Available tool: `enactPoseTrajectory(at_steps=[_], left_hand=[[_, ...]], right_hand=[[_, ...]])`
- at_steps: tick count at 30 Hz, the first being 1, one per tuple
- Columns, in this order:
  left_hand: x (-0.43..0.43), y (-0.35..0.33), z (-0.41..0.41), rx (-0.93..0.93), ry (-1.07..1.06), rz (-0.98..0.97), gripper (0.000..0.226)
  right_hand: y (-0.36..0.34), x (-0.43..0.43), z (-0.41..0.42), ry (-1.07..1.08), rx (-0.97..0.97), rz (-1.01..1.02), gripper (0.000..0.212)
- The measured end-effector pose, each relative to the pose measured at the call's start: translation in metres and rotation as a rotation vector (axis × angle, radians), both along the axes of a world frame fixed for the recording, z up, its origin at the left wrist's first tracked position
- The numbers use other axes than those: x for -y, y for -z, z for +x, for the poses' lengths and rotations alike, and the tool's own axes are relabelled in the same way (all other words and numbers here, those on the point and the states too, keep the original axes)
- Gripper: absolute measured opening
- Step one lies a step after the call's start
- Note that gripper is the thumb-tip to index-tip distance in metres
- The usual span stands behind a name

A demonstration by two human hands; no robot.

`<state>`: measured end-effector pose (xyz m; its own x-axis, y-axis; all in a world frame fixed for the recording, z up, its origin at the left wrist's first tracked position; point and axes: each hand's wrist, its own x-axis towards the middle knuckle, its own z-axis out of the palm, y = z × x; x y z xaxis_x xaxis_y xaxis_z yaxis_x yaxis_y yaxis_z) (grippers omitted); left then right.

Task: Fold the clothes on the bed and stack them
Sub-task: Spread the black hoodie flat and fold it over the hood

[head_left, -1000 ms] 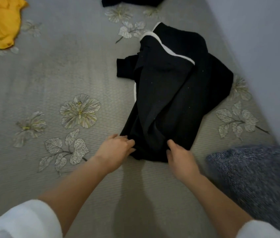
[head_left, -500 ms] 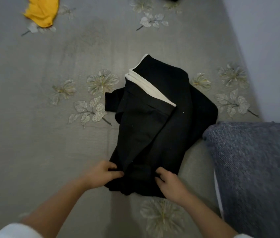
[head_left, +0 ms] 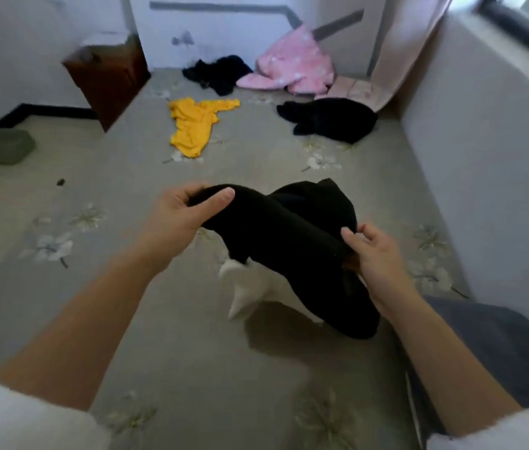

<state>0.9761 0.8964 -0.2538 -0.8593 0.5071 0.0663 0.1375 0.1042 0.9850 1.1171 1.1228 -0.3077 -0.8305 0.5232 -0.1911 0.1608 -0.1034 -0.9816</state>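
Your left hand (head_left: 185,212) gripped one end of the black garment (head_left: 289,228), with the fingers curled round a bunched roll of the cloth and the thumb laid along its near side. Your right hand (head_left: 377,258) held the other end, thumb and fingertips pinching a fold while the cloth ran down beneath the palm. Between the two hands the black garment hung in a loose, twisted band, lifted off the bed (head_left: 61,319), and a dark shadow lay on the cover just under it. A white part of the garment (head_left: 243,290) dangled below the middle, and its lowest black fold drooped near your right knee, which was covered in grey trousers (head_left: 490,345). Whether that fold touched the cover could not be told. White sleeves (head_left: 22,417) sat pushed up on both forearms.

The bed had a grey cover printed with pale flowers. Farther up it, well apart from your hands, a yellow top (head_left: 193,125) lay crumpled and unfolded. To the right of it lay a second black garment (head_left: 331,120), also in a heap. Beyond those, by the far wall, another dark pile of clothes (head_left: 217,73) lay touching a pink blanket (head_left: 292,69) that leaned against the wall.

A brown cabinet (head_left: 107,79) stood at the far left corner of the bed, and a green cushion (head_left: 0,146) lay at the left edge. A pale wall (head_left: 484,157) ran along the bed's right side.
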Motion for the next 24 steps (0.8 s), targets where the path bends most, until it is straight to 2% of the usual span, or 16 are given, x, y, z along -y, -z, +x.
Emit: enactPoseTrajectory(at_steps=[6, 11, 14, 16, 17, 19, 21, 23, 24], left_hand=[[0.038, -0.097, -0.018, -0.122, -0.015, 0.144, 0.024], [0.073, -0.136, -0.023, -0.15, 0.057, 0.189, 0.013], [0.082, -0.14, -0.026, -0.119, 0.065, 0.194, 0.008], [0.082, -0.133, -0.028, -0.092, 0.061, 0.168, 0.011], [0.08, -0.126, -0.029, -0.081, 0.055, 0.141, 0.015], [0.074, -0.11, -0.031, -0.05, 0.042, 0.057, 0.022], [0.07, -0.095, -0.031, 0.0, 0.059, -0.007, 0.02], [0.065, -0.083, -0.032, 0.041, 0.086, -0.037, 0.015], [0.063, -0.079, -0.032, 0.044, 0.1, -0.058, 0.013]], right_hand=[[-0.118, 0.033, -0.028, 0.059, -0.19, 0.007, 0.013], [-0.163, 0.058, -0.041, 0.11, -0.296, -0.017, 0.016], [-0.166, 0.071, -0.049, 0.131, -0.266, -0.011, 0.017], [-0.16, 0.079, -0.053, 0.102, -0.137, 0.067, 0.011], [-0.155, 0.084, -0.053, 0.095, -0.069, 0.132, 0.009], [-0.135, 0.101, -0.047, 0.116, -0.009, 0.37, 0.025], [-0.112, 0.129, -0.032, 0.098, -0.152, 0.856, 0.029], [-0.09, 0.156, -0.019, -0.108, -0.317, 1.302, 0.027], [-0.08, 0.166, -0.015, -0.276, -0.311, 1.453, 0.032]])
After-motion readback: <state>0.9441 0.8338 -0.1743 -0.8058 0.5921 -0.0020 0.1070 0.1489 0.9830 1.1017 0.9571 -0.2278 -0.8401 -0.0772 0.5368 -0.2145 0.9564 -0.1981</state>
